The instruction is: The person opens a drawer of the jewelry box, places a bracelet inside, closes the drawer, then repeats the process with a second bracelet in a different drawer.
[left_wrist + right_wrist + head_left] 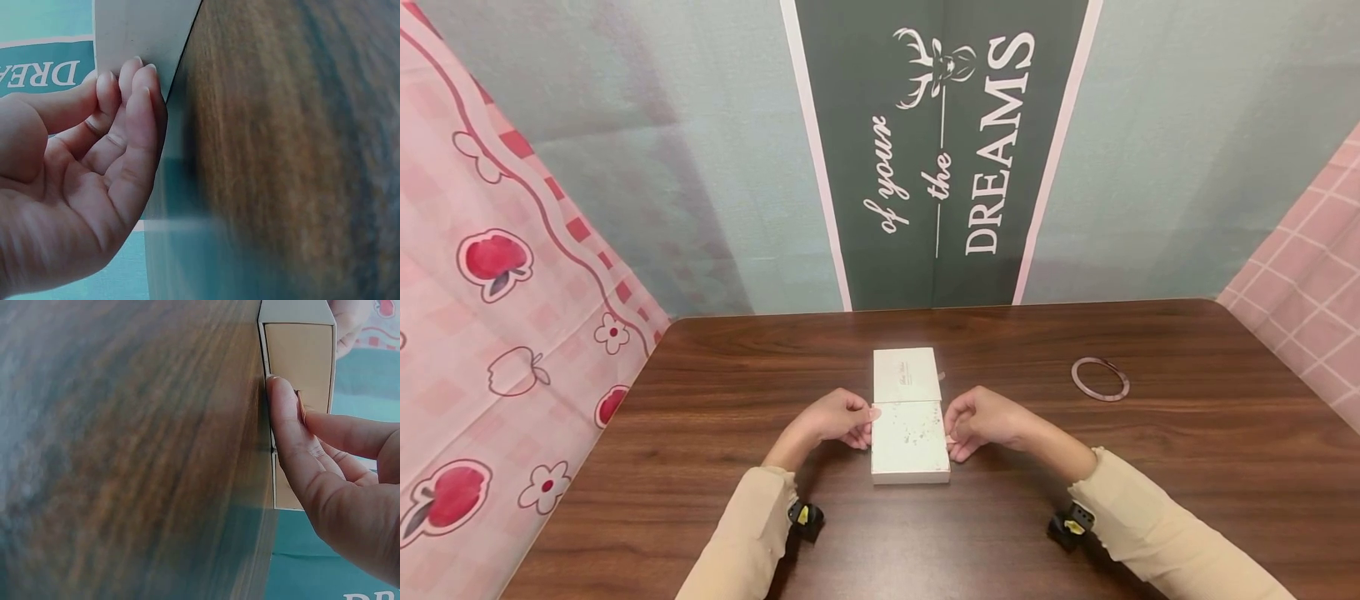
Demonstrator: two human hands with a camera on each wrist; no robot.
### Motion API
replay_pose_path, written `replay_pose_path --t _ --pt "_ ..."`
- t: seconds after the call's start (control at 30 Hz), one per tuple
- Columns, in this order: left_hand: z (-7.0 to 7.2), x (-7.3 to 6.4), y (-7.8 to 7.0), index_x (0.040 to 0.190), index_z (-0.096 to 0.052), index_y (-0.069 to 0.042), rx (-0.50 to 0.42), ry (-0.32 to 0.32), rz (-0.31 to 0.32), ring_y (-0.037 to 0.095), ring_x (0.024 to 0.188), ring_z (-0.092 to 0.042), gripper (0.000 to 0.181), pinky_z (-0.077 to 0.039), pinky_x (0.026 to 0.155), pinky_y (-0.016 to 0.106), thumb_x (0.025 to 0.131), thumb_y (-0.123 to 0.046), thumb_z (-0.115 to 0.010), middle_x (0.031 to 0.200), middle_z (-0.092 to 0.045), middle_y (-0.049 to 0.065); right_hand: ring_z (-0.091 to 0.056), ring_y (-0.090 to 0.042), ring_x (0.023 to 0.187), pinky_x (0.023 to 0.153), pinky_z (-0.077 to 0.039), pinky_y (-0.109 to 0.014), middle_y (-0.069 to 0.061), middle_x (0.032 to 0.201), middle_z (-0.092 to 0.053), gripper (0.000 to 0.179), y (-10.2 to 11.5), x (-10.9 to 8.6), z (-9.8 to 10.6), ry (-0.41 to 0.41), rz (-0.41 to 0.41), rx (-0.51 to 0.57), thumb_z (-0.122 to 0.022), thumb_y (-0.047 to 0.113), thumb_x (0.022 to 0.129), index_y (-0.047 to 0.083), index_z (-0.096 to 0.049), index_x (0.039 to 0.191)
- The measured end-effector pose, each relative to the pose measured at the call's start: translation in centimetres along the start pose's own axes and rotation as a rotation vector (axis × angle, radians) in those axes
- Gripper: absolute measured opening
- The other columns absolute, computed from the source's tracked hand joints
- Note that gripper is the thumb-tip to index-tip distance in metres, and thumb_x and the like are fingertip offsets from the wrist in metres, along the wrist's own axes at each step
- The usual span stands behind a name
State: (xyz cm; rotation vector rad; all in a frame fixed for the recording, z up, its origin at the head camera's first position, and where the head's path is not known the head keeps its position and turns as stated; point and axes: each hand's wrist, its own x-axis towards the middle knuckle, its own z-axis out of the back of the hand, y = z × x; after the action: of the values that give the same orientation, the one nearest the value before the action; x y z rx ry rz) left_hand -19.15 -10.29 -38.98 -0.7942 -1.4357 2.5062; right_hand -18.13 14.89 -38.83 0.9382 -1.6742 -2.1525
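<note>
A white drawer box (910, 446) with dark speckles on its lid lies on the table. Touching its far end is a second white box (901, 375) with small printed lettering. The left hand (844, 417) holds the speckled box at its left side, thumb at the top edge and curled fingers against the side wall (140, 31). At the opposite side, the right hand (981, 421) pinches a small pull tab (301, 406) between thumb and index finger. That tab is on the tan drawer front (300, 356), which sits inside the white sleeve.
A flat pinkish ring (1101, 380) lies on the brown wooden table (1150, 467) to the right. Behind the table hangs a printed curtain (737, 167). Pink patterned cloths hang at both sides. A small pull tab (942, 377) sticks out from the far box.
</note>
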Motion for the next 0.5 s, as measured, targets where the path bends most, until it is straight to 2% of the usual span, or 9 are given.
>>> replay_pose_path --t 0.5 --pt "0.49 -0.01 -0.07 0.074 -0.059 0.001 0.048 -0.019 0.007 0.014 0.055 -0.058 0.025 -0.054 0.058 0.030 0.090 -0.019 -0.059 0.062 -0.057 0.007 -0.064 -0.022 0.063 0.063 -0.055 -0.037 -0.018 0.072 -0.062 0.007 0.02 -0.19 -0.05 -0.003 -0.012 0.014 -0.050 -0.014 0.083 -0.013 -0.056 0.087"
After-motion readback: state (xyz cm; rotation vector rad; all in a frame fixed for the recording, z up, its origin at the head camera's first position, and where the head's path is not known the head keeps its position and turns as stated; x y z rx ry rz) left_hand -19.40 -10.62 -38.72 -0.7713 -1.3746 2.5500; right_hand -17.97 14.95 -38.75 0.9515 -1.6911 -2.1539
